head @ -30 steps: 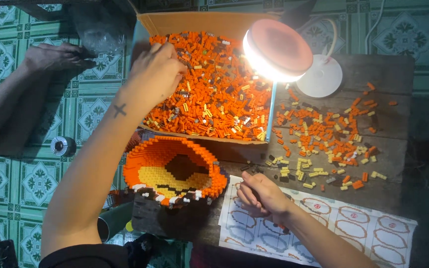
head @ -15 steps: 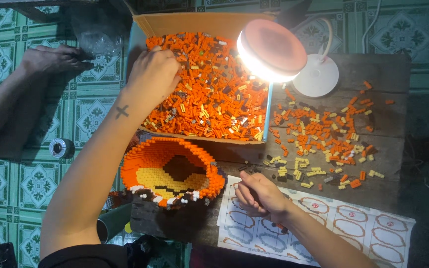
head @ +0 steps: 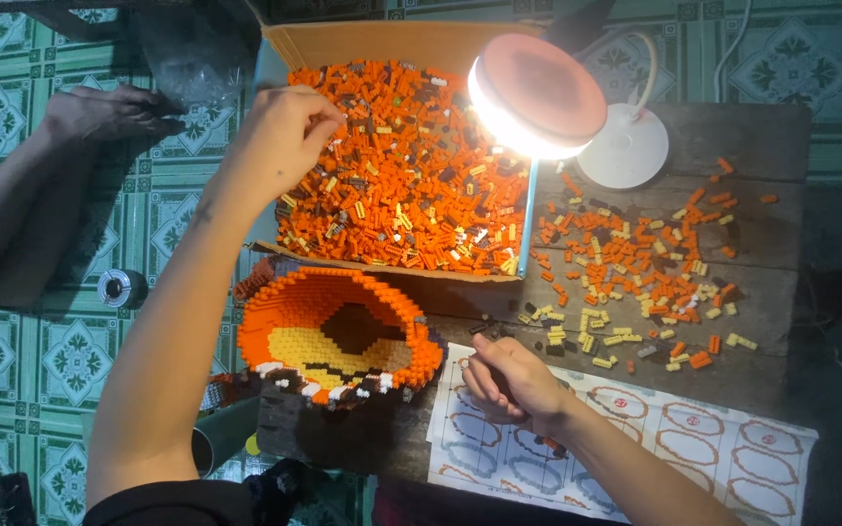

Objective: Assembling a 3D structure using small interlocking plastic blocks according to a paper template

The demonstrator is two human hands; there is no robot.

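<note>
Now your left hand (head: 280, 136) pinches down into the box of orange bricks (head: 411, 175), upper centre — what it grips, I can't tell. Your right hand (head: 509, 380) is curled shut on the instruction sheet (head: 635, 443), contents hidden. Lower centre, the half-built orange model (head: 338, 336) stands well along — plenty of loose bricks (head: 635, 273) remain at right.

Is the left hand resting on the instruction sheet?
No, the left hand is raised over the cardboard box of orange bricks; the right hand is at the instruction sheet.
</note>
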